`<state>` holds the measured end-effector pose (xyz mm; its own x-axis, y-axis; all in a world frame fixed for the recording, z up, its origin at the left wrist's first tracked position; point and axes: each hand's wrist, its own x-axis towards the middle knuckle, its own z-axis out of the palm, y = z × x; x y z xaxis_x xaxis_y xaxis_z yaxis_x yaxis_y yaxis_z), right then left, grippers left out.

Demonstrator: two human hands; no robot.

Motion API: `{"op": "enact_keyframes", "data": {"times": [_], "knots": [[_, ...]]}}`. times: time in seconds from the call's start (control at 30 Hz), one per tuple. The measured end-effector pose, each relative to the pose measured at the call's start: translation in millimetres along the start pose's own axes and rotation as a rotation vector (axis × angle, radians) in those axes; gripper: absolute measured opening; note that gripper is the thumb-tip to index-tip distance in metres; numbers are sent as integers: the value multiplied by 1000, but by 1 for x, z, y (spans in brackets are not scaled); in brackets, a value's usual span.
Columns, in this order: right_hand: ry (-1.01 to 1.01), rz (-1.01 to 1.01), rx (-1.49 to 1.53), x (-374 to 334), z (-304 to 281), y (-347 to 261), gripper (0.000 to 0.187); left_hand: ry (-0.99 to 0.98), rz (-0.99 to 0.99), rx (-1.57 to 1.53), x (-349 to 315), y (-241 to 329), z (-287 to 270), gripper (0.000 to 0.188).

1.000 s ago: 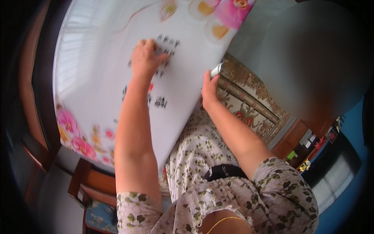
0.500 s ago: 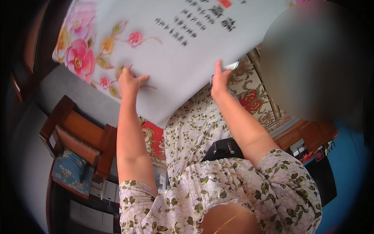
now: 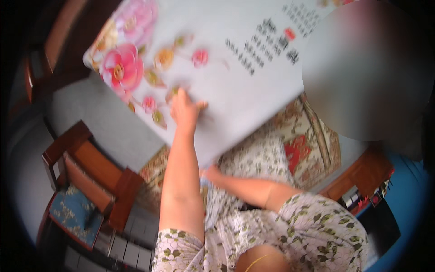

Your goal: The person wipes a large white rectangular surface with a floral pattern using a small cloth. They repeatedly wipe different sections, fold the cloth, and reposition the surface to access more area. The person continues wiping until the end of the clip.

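Note:
A white tabletop or table cover point(image 3: 253, 109) with pink and yellow flowers and dark lettering spreads before me, its near corner pointing toward my body. My left hand point(image 3: 185, 111) lies on it beside the printed leaves, fingers stretched and thumb out to the side, holding nothing. Bent in front of my body, my right arm brings my right hand point(image 3: 210, 173) to the near corner. That hand is smeared and partly hidden, closed around something pale blue-white point(image 3: 205, 180) whose kind I cannot make out.
A wooden chair point(image 3: 93, 158) with a blue flowered cushion point(image 3: 72, 211) stands at the left. Under the table lies a patterned red and beige rug point(image 3: 297, 152). A wooden cabinet point(image 3: 358, 172) with small items is at the right. A blurred round patch hides the upper right.
My right hand has swung from the table's right edge leftward and back to the near corner. My left hand stays on the surface; the whole view has shifted.

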<state>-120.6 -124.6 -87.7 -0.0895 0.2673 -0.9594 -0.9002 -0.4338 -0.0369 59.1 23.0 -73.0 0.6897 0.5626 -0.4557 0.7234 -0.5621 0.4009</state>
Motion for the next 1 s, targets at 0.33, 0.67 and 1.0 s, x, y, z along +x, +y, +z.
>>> {"op": "enact_keyframes", "data": {"times": [0.33, 0.67, 1.0], "knots": [[-184, -681, -866, -162, -120, -88, 34, -127, 371, -393, -15, -64, 10, 56], [618, -466, -776, -281, -390, 55, 65, -532, 336, 281, -267, -221, -79, 37], [854, -434, -282, -380, -453, 134, 58, -368, 14, -141, -281, 32, -79, 33]]}}
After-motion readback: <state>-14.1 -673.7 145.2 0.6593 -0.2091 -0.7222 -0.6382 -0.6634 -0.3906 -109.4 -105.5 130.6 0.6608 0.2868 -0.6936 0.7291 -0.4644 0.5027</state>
